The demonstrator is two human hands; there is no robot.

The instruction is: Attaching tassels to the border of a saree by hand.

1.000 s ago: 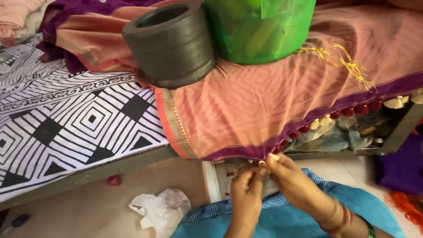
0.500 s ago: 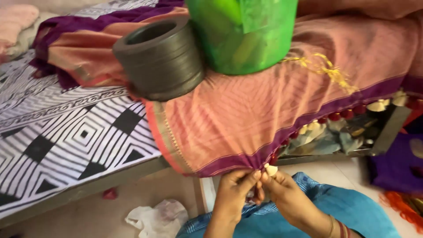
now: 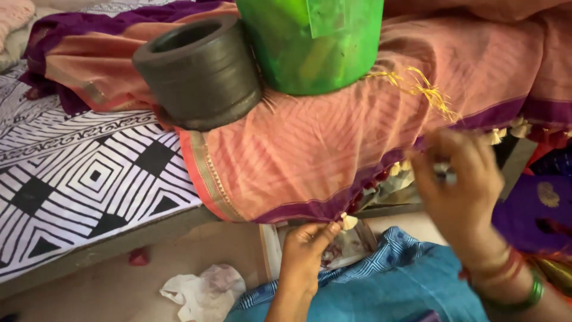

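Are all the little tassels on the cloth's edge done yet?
Some tassels already hang along the purple border. The left hand pinches the edge by one cream tassel; the right hand is lifted, blurred. The border left of that tassel looks bare.

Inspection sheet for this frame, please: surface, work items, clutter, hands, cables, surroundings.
Surface: bed with a black-and-white patterned sheet.
Work items: salmon cloth with purple border draped over the bed edge; small cream tassel at its hem.
Weights: dark round stone vessel and green plastic container stand on the cloth.
Clutter: crumpled white cloth and a small red bit on the floor.
Hands: left hand pinches the hem by the tassel; right hand is raised, blurred, a small object in its fingers.
Cables: nothing seen.
Surroundings: loose yellow threads; purple fabric at right.
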